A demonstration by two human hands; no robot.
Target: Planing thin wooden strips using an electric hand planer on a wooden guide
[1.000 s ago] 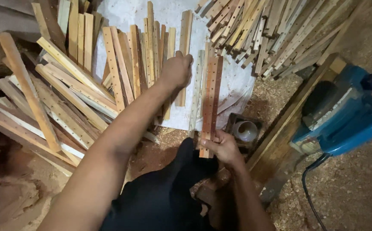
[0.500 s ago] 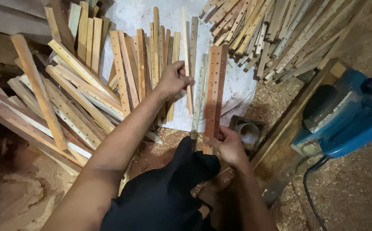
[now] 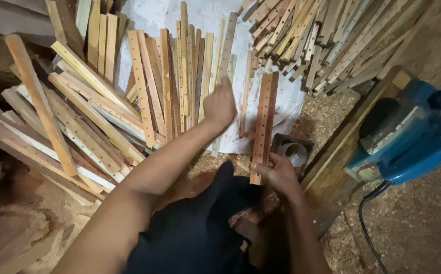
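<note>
My right hand (image 3: 279, 173) grips the near end of two reddish wooden slats (image 3: 264, 119) with rows of drilled holes, held together and pointing away from me over a white sheet (image 3: 286, 104). My left hand (image 3: 220, 104) reaches forward over a row of pale drilled slats (image 3: 180, 81) lying side by side on the sheet, its fingers closed around the near end of one thin pale slat (image 3: 225, 48).
A loose heap of slats (image 3: 58, 132) lies at the left, another heap (image 3: 332, 35) at the top right. A blue power tool (image 3: 413, 137) with a black cord sits on a wooden frame at the right. Sawdust covers the floor. A small grey cup (image 3: 294, 151) stands near my right hand.
My left hand has moved right and toward me along the row of pale slats. The right hand keeps hold of the reddish slats. The camera has tilted slightly.
</note>
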